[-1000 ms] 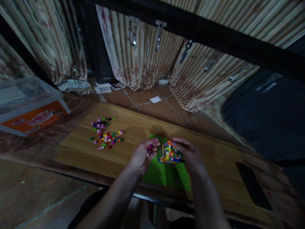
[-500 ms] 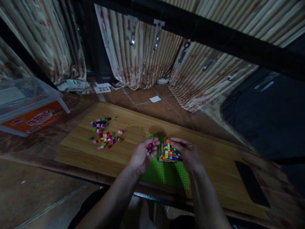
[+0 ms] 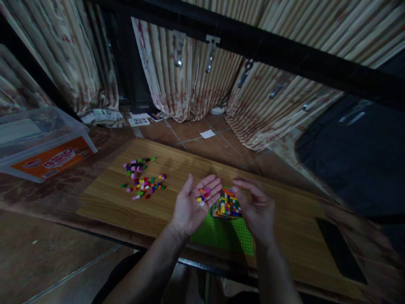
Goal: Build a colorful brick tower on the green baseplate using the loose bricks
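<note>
My left hand [image 3: 191, 207] is turned palm up with its fingers stretched out. Several small toy bricks [image 3: 202, 198] in orange, pink, yellow and white lie loose on that palm and are held there. A block built of many coloured bricks [image 3: 228, 203] stands on a green studded baseplate [image 3: 223, 234], partly hidden by both hands. My right hand [image 3: 257, 204] is just beside and above the block's right side, thumb and forefinger a little apart. I see nothing between them.
Loose bricks [image 3: 144, 183] are scattered on the left of the wooden board [image 3: 107, 192]. A dark flat object [image 3: 340, 249] lies at its right end. A clear plastic box with an orange label [image 3: 53, 158] stands at the left. Curtains [image 3: 196, 88] hang behind.
My left hand has opened out flat, so the bricks in its palm show more. My right hand has drawn back from the block, slightly up and to the right.
</note>
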Motion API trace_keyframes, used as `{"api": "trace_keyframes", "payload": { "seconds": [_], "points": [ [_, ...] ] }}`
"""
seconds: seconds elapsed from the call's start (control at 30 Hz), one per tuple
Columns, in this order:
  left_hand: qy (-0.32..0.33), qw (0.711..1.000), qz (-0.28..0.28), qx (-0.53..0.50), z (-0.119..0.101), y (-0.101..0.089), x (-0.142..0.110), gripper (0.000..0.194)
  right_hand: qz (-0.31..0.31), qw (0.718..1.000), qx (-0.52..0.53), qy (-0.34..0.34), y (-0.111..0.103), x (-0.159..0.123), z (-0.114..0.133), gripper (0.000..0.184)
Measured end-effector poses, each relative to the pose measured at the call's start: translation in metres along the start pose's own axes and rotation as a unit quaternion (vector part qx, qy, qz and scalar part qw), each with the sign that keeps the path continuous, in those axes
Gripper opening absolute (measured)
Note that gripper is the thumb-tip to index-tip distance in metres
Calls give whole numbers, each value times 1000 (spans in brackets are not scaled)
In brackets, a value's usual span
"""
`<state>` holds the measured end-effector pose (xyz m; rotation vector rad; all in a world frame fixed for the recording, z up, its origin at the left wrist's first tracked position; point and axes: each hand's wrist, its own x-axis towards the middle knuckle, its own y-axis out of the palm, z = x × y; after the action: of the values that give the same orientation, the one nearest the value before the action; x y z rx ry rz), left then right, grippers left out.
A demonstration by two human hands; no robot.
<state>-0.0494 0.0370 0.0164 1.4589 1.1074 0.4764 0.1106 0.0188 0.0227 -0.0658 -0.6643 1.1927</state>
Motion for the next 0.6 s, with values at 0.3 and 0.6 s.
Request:
{"api": "trace_keyframes", "payload": {
  "seconds": [0.3, 0.6],
  "points": [
    [-4, 1000, 19, -8, -2, -1, -1, 52, 140, 961, -197, -132, 23, -8, 19, 24],
    [-12, 999, 28, -12, -1, 0, -1, 51, 145, 967, -175, -119, 26, -8, 23, 14]
  ]
}}
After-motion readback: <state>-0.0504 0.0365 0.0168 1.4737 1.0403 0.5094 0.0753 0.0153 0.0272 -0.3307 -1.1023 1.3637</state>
